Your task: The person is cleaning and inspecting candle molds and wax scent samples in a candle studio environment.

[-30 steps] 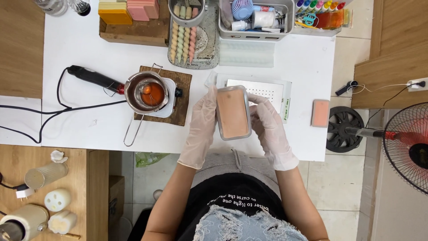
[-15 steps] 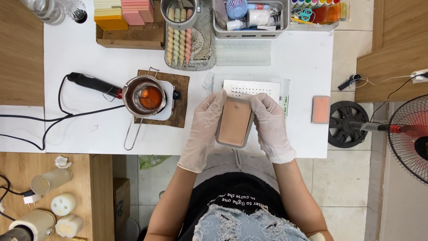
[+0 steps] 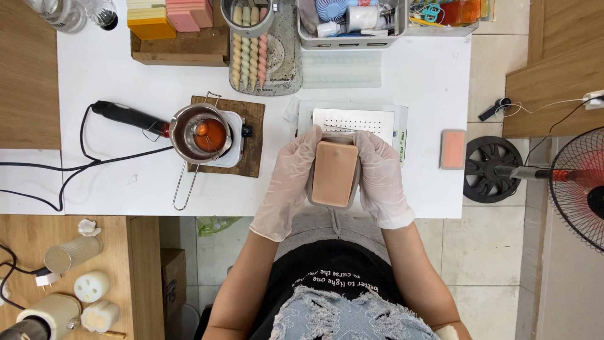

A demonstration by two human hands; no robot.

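- Both gloved hands grip one pinkish-tan block (image 3: 335, 173) in a grey mould, right at the near edge of the white counter (image 3: 409, 75). The left hand (image 3: 290, 179) wraps its left side, the right hand (image 3: 379, 178) its right side, fingers curled around the edges.
- Just behind the block sits one perforated metal plate (image 3: 353, 119) on a clear sheet.
- Left of the hands: one steel pot (image 3: 200, 133) of orange liquid on a small white heater, on one brown wooden board (image 3: 251, 141). One black-handled tool (image 3: 126, 116) lies beside the pot, its cable trailing off to the left.
- One small pink block (image 3: 453, 149) lies off to the right, well apart from the hands.
- At the back: one grey tray (image 3: 280, 53) with a row of about five pastel twisted candles, one wooden tray (image 3: 189, 47) with yellow and pink blocks, and one clear ridged mould (image 3: 341, 69).
- One red fan (image 3: 576, 189) stands on the floor to the right.
- On the wooden shelf at lower left, roughly four pale candles (image 3: 91, 286).
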